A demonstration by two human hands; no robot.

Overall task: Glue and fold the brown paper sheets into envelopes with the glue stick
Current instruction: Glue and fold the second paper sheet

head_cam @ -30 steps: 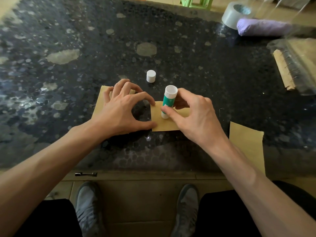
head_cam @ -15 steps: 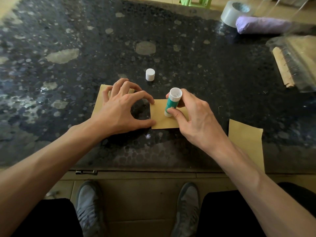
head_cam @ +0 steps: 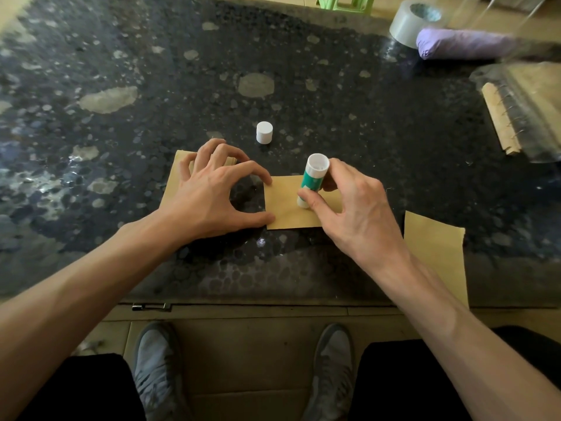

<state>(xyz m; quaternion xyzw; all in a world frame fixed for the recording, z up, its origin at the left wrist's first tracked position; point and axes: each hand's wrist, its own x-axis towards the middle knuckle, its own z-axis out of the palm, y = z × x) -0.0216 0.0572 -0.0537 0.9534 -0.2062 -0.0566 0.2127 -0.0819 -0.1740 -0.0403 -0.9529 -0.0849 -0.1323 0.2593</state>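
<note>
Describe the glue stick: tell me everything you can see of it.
The glue stick is a short plastic cylinder, teal-green round the middle and white at both ends. It is uncapped; a white cap stands apart, farther off on the dark table. The stick stands nearly upright, leaning a little, its lower end down on the small brown paper sheet. The right hand pinches it, thumb in front near the bottom, fingers behind. The glue tip itself is hidden.
</note>
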